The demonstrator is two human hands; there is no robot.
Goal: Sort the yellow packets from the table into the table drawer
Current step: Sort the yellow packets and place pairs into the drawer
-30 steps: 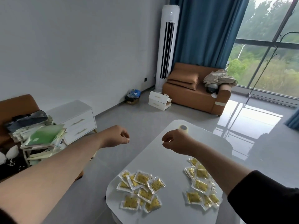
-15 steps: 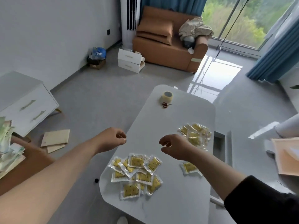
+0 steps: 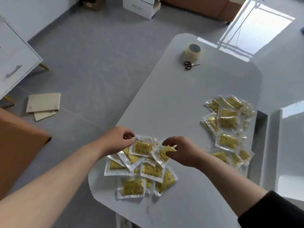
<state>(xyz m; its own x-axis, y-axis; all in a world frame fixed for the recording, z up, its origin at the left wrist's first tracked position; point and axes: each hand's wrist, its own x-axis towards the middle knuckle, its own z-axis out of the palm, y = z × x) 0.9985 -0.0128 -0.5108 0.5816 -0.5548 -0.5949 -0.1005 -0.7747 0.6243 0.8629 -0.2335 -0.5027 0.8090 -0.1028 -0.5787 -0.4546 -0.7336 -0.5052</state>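
Two heaps of yellow packets in clear wrappers lie on the white table (image 3: 189, 99). The near heap (image 3: 141, 171) is by the table's front left edge and the second heap (image 3: 227, 122) is at the right edge. My left hand (image 3: 118, 139) has thumb and forefinger at the corner of the near heap's top packet (image 3: 143, 146). My right hand (image 3: 181, 151) curls over the neighbouring packet (image 3: 162, 154), pinching its edge. Right of the table a dark open slot, the drawer (image 3: 262, 129), shows; its inside is hidden.
A tape roll (image 3: 192, 52) and small scissors (image 3: 190, 65) lie at the table's far end. On the floor to the left are cardboard pieces (image 3: 42, 102), a white cabinet (image 3: 14, 63) and a brown seat (image 3: 18, 148). White boxes (image 3: 139, 5) stand further back.
The view has tilted down from the room to the table. Both hands came down from mid-air onto the near heap of packets and closed on its top packets.
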